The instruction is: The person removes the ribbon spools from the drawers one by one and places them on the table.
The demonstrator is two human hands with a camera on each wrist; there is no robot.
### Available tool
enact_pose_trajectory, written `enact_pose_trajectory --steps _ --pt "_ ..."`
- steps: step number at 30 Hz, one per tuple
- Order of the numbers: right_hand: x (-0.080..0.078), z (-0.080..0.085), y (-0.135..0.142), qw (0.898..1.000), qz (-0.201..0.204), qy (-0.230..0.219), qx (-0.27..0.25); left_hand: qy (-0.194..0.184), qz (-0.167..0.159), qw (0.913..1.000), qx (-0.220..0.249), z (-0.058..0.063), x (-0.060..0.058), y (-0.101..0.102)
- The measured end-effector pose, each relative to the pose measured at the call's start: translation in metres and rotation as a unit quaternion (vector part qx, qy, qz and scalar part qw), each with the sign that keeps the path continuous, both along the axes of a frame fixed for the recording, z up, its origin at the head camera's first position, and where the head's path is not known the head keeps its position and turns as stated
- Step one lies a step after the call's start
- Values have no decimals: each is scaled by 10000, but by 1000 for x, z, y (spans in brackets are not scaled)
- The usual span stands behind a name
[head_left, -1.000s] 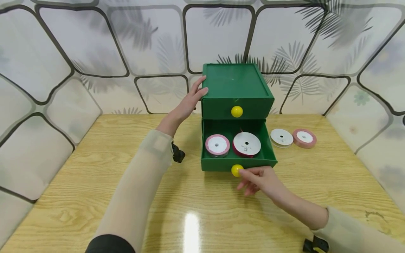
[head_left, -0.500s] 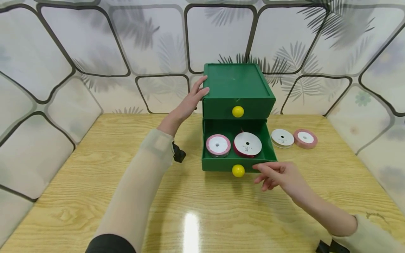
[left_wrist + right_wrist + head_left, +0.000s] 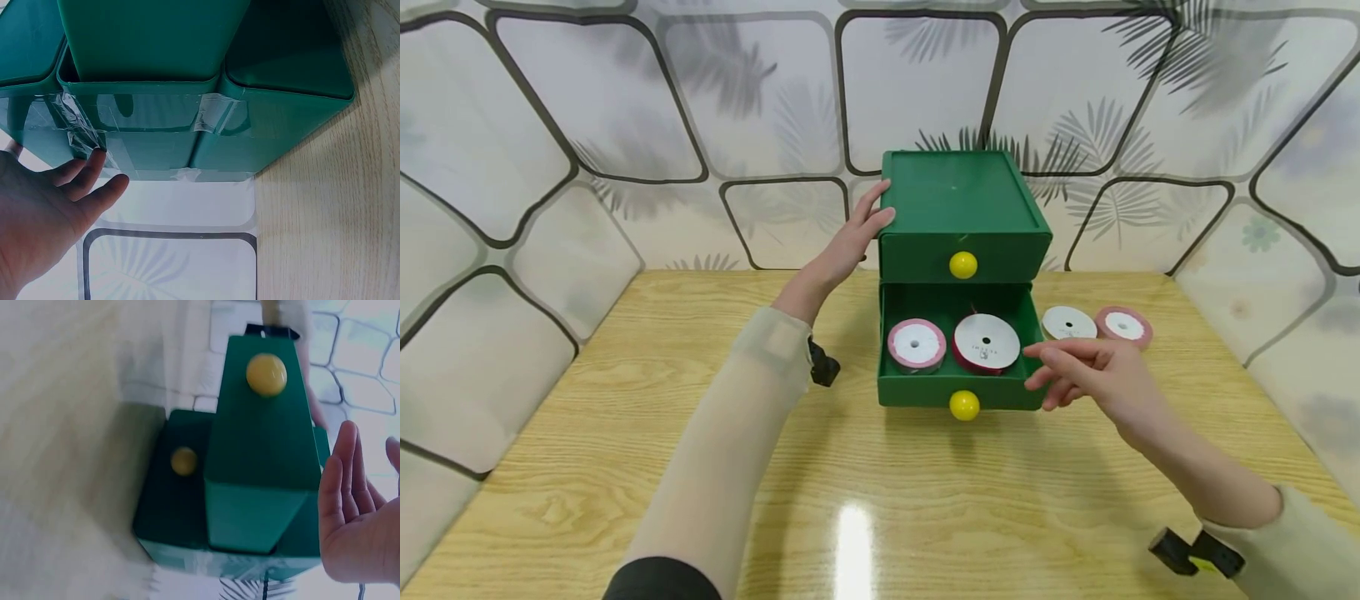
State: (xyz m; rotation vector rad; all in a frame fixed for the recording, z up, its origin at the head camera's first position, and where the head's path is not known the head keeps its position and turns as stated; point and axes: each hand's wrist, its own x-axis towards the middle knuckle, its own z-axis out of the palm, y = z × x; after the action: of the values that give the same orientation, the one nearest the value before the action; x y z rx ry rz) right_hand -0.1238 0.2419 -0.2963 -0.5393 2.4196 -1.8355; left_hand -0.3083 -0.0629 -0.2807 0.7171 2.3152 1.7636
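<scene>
Nothing is gripped by the right hand [image 3: 1093,379]; its fingers are only loosely bent beside the right front corner of the cabinet's pulled-out drawer [image 3: 921,391], and whether the drawer is touched cannot be told. By the left hand [image 3: 847,242] the cabinet [image 3: 962,196] is touched at its upper left edge, with extended fingers that are not wrapped round it.

The drawer is seen at the front of the cabinet, in the middle tier. It is probably light and rather stiff, of smooth plastic, so it should be held by the yellow knob [image 3: 964,406], which may be slippery, or pushed flat on its front. Its red spool [image 3: 987,340] and pink spool [image 3: 916,343] could slide if it is jerked.

Room for the drawer's travel is given on the table [image 3: 1000,500] before the cabinet. To the cabinet's right, the white spool [image 3: 1067,320] lies near its side; behind it, the wall [image 3: 775,100] stands.
</scene>
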Motion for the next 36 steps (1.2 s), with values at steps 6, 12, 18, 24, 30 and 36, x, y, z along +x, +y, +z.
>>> enact_pose_trajectory --steps 6,12,18,24,30,36 --pt "-21 11 5 9990 82 425 119 8 -5 10000 -22 0 0 0" --pt "-42 20 3 9946 591 592 620 1 22 10000 -27 0 1 -2" --pt "-65 21 -2 9798 1582 764 958 6 15 10000 -19 0 1 -3" --pt "-82 16 -13 9686 2044 618 1271 28 11 10000 -26 1 1 -2" --pt "-93 14 -24 9645 2222 377 1379 63 38 10000 -64 0 0 -2" --pt "-104 9 -36 9565 2547 225 1405 23 17 10000 -89 -2 -2 -1"
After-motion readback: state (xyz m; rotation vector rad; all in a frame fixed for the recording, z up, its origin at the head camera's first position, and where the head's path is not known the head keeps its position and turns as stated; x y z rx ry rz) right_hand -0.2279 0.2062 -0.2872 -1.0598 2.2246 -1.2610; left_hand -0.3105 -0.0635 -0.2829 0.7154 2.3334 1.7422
